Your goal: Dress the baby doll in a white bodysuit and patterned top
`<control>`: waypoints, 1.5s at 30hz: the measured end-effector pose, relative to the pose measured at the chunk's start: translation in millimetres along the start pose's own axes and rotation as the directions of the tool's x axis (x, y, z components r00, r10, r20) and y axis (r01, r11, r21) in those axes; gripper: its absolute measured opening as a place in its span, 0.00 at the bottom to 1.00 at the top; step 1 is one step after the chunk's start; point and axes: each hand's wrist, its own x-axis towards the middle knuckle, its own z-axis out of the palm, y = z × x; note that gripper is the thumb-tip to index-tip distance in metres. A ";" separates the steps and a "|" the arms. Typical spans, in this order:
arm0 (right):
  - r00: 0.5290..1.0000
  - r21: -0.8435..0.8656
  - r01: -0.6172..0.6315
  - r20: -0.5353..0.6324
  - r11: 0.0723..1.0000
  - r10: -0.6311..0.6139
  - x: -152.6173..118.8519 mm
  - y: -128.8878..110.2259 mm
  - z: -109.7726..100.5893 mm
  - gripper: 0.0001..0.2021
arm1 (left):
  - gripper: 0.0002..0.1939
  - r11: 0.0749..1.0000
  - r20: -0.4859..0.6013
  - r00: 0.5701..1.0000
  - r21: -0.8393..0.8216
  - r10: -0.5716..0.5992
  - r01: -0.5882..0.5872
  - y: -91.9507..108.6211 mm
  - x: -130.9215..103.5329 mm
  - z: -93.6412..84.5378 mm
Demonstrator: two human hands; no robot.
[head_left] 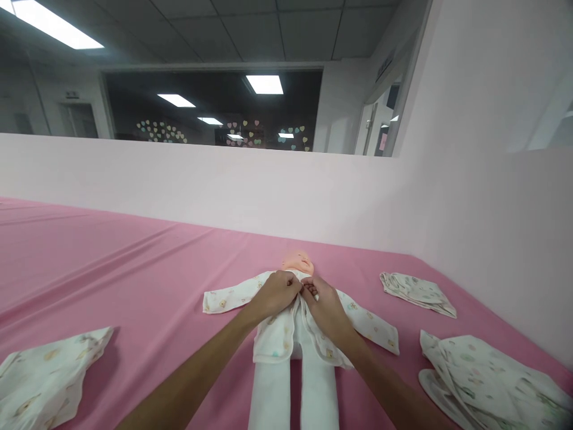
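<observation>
Both hands (299,298) hiding doll's chest (286,325)

Head camera looks forward and down, close over the pink table (111,269).

The doll (293,322) lies on the table (134,269) at centre; folded cloths at 8 o'clock (45,373), 2 o'clock (418,292) and 4 o'clock (483,376).

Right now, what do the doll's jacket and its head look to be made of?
The jacket, pinched at the collar by the left hand and right hand, looks like soft matte cotton knit: it creases and drapes, with small prints. The doll's head looks like smooth plastic or vinyl with a faint sheen, though small in view.
</observation>
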 end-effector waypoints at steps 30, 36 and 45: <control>0.997 0.047 -0.011 -0.069 0.999 0.014 -8.9 -14.7 2.0 0.10 | 0.12 0.884 0.128 0.977 -0.418 -0.171 0.209 -15.3 9.2 -3.1; 0.999 0.079 0.029 -0.024 0.996 -0.027 -7.0 -16.1 1.9 0.12 | 0.13 0.659 0.335 0.900 -0.616 -0.278 0.432 -11.2 8.8 -14.4; 0.992 -0.287 -0.096 -0.109 0.953 0.067 -43.5 -25.2 3.4 0.05 | 0.04 0.992 -0.144 0.984 0.062 -0.101 0.111 2.2 -27.9 1.2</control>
